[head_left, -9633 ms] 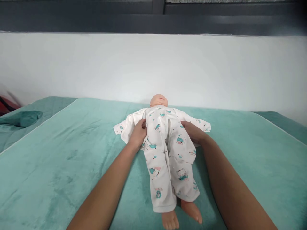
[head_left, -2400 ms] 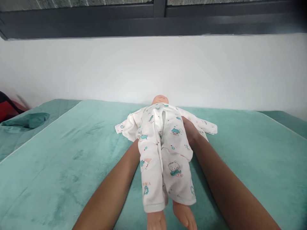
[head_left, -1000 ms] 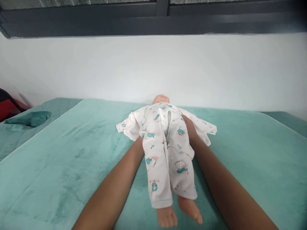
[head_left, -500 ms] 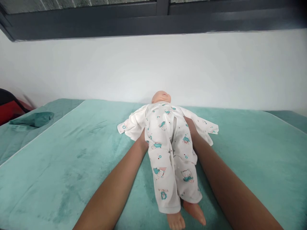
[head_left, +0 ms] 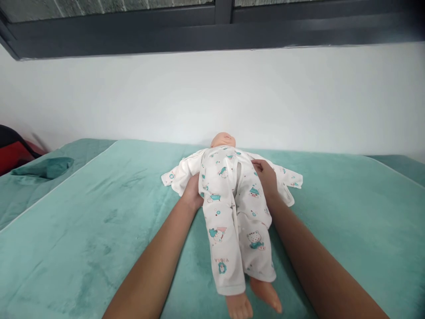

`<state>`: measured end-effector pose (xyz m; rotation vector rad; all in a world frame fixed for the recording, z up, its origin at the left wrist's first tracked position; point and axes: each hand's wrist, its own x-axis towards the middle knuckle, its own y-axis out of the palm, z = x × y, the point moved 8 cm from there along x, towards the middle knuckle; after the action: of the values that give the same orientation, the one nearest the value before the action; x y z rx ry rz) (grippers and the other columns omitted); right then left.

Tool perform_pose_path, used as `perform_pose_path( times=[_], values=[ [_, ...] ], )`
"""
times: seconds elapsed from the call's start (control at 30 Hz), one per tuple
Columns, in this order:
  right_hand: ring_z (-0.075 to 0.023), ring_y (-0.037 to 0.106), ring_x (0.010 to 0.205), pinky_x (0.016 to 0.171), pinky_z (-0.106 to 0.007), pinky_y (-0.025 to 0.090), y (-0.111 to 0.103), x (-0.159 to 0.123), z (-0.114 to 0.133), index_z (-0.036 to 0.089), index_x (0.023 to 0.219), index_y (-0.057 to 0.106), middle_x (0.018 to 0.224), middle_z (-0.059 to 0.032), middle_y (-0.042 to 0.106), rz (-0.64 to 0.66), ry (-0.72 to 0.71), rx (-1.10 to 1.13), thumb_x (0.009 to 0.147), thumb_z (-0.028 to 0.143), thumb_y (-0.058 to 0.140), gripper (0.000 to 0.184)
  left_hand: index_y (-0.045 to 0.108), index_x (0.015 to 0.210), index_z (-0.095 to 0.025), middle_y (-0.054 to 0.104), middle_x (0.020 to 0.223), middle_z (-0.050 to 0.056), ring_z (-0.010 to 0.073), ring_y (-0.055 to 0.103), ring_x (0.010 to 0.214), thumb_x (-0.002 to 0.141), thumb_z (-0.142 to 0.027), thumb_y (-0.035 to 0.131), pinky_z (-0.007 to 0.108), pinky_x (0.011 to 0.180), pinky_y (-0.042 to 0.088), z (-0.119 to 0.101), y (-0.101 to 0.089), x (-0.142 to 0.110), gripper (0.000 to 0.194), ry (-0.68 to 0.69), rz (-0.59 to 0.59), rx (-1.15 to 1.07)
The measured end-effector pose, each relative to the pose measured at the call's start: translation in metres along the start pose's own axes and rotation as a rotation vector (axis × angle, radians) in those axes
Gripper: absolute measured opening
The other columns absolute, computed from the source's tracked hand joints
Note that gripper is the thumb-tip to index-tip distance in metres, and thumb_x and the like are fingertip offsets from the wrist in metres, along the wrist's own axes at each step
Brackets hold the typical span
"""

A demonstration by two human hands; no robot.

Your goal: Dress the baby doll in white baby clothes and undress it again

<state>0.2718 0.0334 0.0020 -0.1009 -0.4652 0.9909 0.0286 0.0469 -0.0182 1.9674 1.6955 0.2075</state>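
A baby doll (head_left: 223, 140) lies on its back on the bed, feet toward me. White printed baby pants (head_left: 222, 217) cover its legs and reach high over its torso. Beneath it a white baby shirt (head_left: 190, 165) is spread, both sleeves stretched outward. My left hand (head_left: 193, 191) presses against the left edge of the pants at hip height; its fingers are hidden behind the doll. On the opposite side my right hand (head_left: 266, 178) has its fingers bent against the pants' edge, above the shirt. The doll's bare feet (head_left: 239, 305) stick out of the pant legs.
A green quilted bed cover (head_left: 99, 235) spreads on both sides of the doll. Behind its head rises a white wall (head_left: 212, 93) under a dark window frame (head_left: 133, 35). A green cloth (head_left: 44, 168) and a red and black object (head_left: 15, 153) are at far left.
Both hands have drawn outward from under the doll, showing more of themselves. The right fingers now show at the pants' edge. The doll's legs have shifted slightly left.
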Motion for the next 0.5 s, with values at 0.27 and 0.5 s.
perform_pose_path(
  times=[0.27,0.5],
  values=[
    [-0.0248,0.062,0.102,0.095,-0.042,0.045,0.026,0.030,0.047,0.023,0.094,0.071,0.106,-0.0066,0.071,0.155,-0.164,-0.063,0.083,0.040,0.056,0.025,0.070,0.092,-0.017,0.075,0.086,0.006,0.0289,0.069,0.098,0.075,-0.038,0.065,0.042,0.095,0.053,-0.016,0.000,-0.004,0.027,0.022,-0.041,-0.122],
    [-0.0240,0.061,0.094,0.085,-0.038,0.045,0.072,0.054,0.069,0.024,0.089,0.071,0.103,-0.0038,0.070,0.578,-0.169,-0.160,0.073,0.050,0.069,0.031,0.066,0.102,-0.016,0.070,0.109,0.010,0.0273,0.063,0.107,0.083,-0.038,0.060,0.037,0.097,0.046,-0.026,-0.013,0.004,0.029,0.201,-0.247,0.356]
  ],
)
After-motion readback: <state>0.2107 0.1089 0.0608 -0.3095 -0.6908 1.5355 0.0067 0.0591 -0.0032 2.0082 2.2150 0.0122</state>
